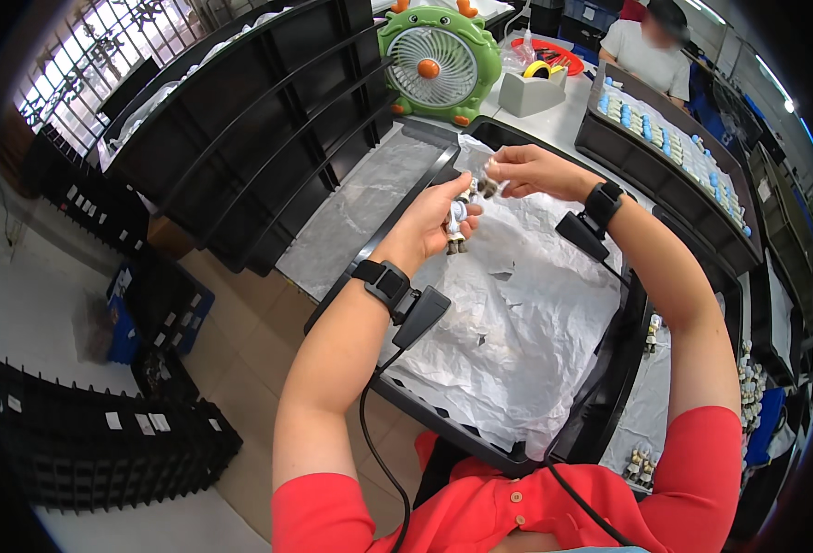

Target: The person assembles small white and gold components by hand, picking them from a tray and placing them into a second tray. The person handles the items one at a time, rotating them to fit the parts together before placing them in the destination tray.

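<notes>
My left hand (425,219) is closed around a small figurine (457,221) with a white body and dark feet, held over the near black tray. A second dark and light piece (487,188) sticks out at the left fingertips; whether it belongs to another figurine I cannot tell. Close beside it, my right hand (534,173) is closed in a pinch. What lies between its fingertips is too small and blurred to name. Below both hands, crumpled white paper (517,369) lines the black tray (462,426).
A green fan (430,69) stands beyond the hands, beside a large black crate (259,129). At the back right, a dark crate (674,170) holds rows of blue and white pieces; a person (651,60) sits behind it. Several figurines (642,465) lie on the right.
</notes>
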`<state>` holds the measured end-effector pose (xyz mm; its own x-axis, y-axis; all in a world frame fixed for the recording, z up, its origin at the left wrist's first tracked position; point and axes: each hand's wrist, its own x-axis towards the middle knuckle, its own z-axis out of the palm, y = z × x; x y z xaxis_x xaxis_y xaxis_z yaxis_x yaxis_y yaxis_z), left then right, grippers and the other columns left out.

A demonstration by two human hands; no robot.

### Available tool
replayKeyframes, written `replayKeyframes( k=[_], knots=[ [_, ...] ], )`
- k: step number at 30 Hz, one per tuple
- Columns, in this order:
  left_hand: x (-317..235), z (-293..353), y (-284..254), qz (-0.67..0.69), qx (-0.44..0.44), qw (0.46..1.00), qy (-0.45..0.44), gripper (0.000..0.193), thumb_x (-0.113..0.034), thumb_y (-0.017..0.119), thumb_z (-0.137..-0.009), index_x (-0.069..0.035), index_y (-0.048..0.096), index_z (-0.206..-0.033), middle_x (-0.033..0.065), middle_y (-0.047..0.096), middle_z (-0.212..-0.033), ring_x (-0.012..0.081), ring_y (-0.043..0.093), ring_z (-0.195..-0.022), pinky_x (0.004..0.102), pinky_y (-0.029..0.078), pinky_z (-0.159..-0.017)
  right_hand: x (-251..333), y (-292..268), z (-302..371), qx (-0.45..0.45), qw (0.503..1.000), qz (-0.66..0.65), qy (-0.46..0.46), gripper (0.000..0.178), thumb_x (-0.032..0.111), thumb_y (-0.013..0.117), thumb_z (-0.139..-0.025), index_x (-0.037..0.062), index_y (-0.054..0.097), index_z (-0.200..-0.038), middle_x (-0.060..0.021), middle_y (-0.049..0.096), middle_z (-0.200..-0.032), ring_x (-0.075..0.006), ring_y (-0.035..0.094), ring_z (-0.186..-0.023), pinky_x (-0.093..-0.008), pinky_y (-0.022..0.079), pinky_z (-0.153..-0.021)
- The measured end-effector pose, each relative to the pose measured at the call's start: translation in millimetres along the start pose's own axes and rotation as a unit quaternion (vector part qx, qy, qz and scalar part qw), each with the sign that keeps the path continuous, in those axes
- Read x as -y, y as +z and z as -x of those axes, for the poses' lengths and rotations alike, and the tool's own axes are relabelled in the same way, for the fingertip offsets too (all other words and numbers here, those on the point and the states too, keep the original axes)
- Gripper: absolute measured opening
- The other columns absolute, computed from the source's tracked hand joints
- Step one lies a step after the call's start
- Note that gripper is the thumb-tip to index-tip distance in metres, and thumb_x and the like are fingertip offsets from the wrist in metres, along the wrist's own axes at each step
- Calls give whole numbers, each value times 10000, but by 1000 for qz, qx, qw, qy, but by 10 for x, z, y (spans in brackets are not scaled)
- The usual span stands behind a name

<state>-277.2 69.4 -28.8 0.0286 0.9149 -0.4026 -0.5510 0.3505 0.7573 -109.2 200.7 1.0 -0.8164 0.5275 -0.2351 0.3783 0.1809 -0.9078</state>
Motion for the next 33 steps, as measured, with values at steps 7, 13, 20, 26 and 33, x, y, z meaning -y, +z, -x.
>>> replayKeyframes(
  k=[7, 13, 20, 26, 33],
  knots=[
    [30, -45, -44, -46, -14, 999, 15, 303, -262, 626, -872, -30, 483, -1003, 140, 489, -915, 140, 532, -616, 224, 461, -447, -201, 16, -373, -60, 952, 293, 61, 489, 410, 747, -674, -16, 592, -856, -86, 647, -710, -148, 655, -619, -238, 520, -561],
    [50, -45, -63, -46, -61, 995, 57, 379, -271, 661, -847, -41, 470, -1080, 133, 477, -971, 153, 533, -635, 234, 458, -470, -326, 122, -456, -60, 936, 345, 39, 516, 365, 788, -646, -37, 608, -915, -116, 656, -752, -180, 664, -663, -273, 520, -605],
    [51, -30, -20, -63, -74, 994, 59, 474, -299, 680, -829, -43, 450, -1156, 129, 482, -988, 162, 534, -667, 252, 462, -493, -439, 70, -409, -52, 914, 398, -53, 517, 223, 799, -606, 4, 593, -1026, -155, 655, -908, -290, 641, -841, -361, 501, -767],
    [91, -72, -8, -42, -54, 995, 76, 545, -360, 658, -844, -28, 415, -1202, 135, 484, -980, 180, 535, -673, 273, 469, -510, -483, 130, -307, -126, 914, 374, -88, 436, 201, 761, -659, 5, 599, -1013, -158, 657, -906, -302, 638, -858, -369, 499, -775],
    [67, -77, 13, 83, -73, 989, 95, 629, -553, 481, -891, -11, 414, -1203, 134, 488, -965, 196, 541, -758, 314, 490, -630, 18, 312, 89, -69, 962, 175, -198, 584, 334, 742, -743, 40, 520, -1196, -143, 599, -1120, -269, 608, -964, -350, 480, -809]
  ],
)
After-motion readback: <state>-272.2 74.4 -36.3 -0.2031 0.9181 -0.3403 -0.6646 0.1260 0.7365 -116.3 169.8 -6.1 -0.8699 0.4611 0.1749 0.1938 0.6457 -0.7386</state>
